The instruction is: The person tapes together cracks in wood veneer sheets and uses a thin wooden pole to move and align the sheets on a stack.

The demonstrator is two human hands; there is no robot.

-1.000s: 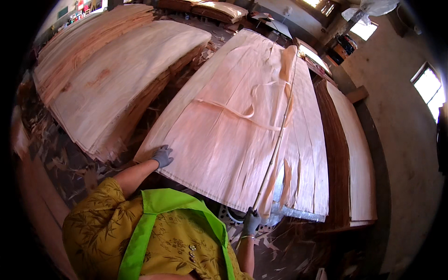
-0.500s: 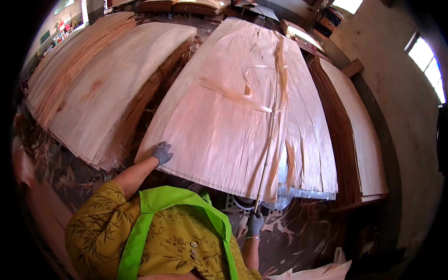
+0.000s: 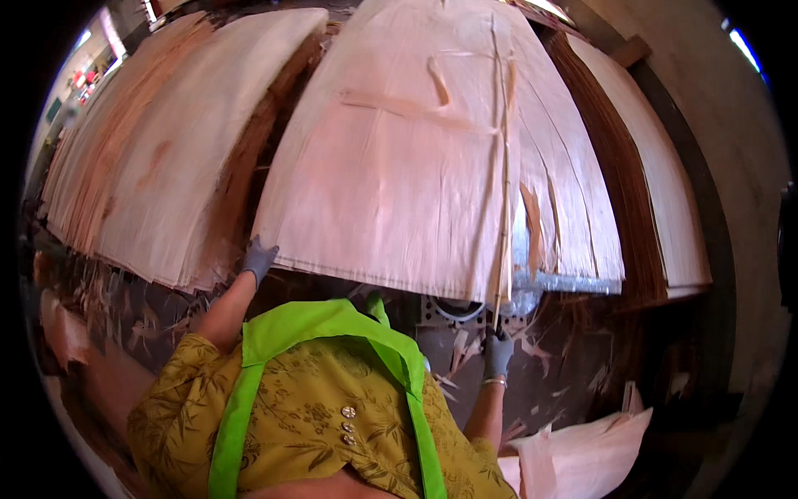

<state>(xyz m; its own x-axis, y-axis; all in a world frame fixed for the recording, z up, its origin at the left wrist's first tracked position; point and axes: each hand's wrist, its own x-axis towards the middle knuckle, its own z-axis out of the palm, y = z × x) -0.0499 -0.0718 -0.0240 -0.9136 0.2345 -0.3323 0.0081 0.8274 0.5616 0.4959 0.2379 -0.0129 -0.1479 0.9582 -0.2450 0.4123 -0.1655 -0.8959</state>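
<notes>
1. To the left stands a veneer stack (image 3: 199,137) with a pale top sheet, a reddish-brown patch on it, and a ragged, darker long side.
2. Just beyond it, at the far left, is another veneer stack (image 3: 112,145), its layered edges showing orange-brown.
3. On the right, a third veneer stack (image 3: 644,158) has a light top and a dark brown layered side.
4. A brown wooden block (image 3: 630,51) sits near that stack's far end, by the grey-brown wall (image 3: 706,62).
5. A bright window (image 3: 745,50) is partly visible at upper right.
6. Pale wood scraps (image 3: 459,348) litter the dark floor (image 3: 573,403).
7. A creased veneer sheet (image 3: 594,457) lies at lower right.
</notes>
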